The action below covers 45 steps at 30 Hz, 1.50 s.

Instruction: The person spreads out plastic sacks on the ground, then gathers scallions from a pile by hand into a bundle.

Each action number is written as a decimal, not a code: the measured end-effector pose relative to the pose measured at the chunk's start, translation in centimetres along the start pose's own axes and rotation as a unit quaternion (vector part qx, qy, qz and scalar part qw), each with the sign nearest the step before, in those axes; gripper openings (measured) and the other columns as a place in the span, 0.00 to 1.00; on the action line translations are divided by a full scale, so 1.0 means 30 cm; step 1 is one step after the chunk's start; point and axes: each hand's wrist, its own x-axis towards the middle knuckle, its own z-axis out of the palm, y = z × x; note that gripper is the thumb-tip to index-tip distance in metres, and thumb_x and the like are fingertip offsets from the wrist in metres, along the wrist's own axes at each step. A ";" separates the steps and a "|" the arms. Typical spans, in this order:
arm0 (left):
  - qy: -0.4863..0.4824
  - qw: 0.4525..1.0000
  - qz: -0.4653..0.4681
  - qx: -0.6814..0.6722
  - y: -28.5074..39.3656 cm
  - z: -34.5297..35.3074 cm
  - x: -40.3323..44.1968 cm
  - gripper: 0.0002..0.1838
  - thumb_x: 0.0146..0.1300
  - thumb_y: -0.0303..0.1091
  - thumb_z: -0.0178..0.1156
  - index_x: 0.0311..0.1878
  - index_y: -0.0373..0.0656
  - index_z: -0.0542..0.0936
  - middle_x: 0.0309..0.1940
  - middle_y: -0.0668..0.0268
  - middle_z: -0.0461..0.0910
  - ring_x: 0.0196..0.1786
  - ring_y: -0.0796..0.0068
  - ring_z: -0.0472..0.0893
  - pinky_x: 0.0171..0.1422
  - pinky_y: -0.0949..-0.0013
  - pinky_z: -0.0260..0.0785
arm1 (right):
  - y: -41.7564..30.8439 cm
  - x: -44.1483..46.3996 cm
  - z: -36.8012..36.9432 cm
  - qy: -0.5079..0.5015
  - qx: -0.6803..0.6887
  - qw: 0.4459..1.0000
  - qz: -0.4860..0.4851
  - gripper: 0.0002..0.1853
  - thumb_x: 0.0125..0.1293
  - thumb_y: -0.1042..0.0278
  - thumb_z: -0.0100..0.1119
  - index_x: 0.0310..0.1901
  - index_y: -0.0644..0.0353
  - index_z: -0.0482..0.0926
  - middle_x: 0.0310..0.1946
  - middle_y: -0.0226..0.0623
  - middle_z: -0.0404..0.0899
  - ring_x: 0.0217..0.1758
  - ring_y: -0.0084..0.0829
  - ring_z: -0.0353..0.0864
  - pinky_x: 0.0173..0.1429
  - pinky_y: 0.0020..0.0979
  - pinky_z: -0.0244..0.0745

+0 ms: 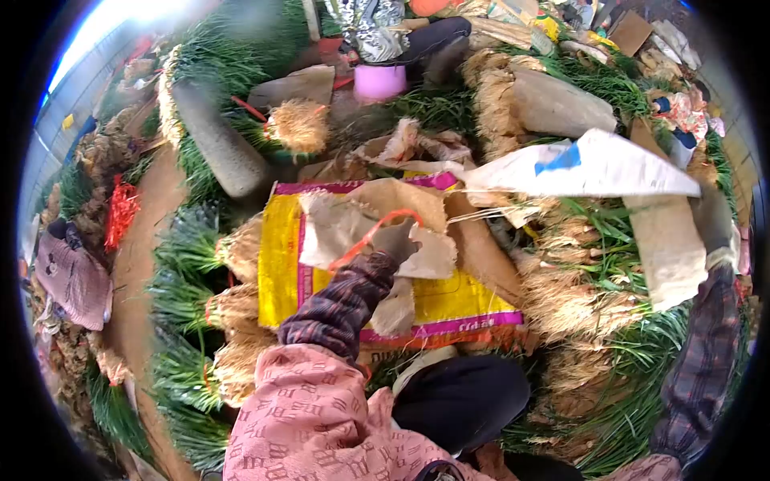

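Pink printed clothing (313,409) hogs the bottom. Left hand (393,240) sits over the middle of the yellow sack (277,272), on pale paper scraps (327,228) by a red strip (350,255); can't tell if its fingers grip anything. Right hand (712,218), past the sack's right edge, looks clamped on a white sheet (601,172): probably light, bendy, tearable, best held by an edge.

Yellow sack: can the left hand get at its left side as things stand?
Probably yes. The left hand is above the sack; pale scraps cover much of its middle, but a yellow strip on the left shows bare and looks within reach.
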 end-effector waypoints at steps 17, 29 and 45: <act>0.133 0.788 0.362 -0.480 0.537 -1.133 0.166 0.16 0.69 0.33 0.50 0.58 0.41 0.74 0.17 0.78 0.61 0.20 0.85 0.62 0.24 0.77 0.58 | 0.950 -0.271 0.505 -0.074 -0.520 0.847 -0.084 0.24 0.67 0.64 0.46 0.65 0.55 0.66 0.59 0.37 0.74 0.59 0.35 0.74 0.65 0.35 0.64; 0.318 0.556 0.136 -0.756 -0.048 -1.357 -0.251 0.17 0.68 0.47 0.54 0.23 0.55 0.71 0.11 0.79 0.63 0.12 0.84 0.62 0.14 0.78 0.51 | 0.793 -0.321 0.394 -0.022 -0.027 0.966 0.256 0.25 0.72 0.50 0.43 0.50 0.67 0.76 0.47 0.54 0.78 0.50 0.46 0.78 0.53 0.38 0.72; 0.047 0.809 -0.052 -0.583 -0.254 -0.426 -0.435 0.12 0.65 0.50 0.55 0.37 0.55 0.80 0.18 0.75 0.66 0.17 0.81 0.64 0.20 0.72 0.58 | -0.132 -0.047 -0.267 0.068 -0.010 0.998 0.007 0.14 0.62 0.67 0.53 0.48 0.61 0.77 0.40 0.53 0.80 0.45 0.53 0.78 0.46 0.46 0.72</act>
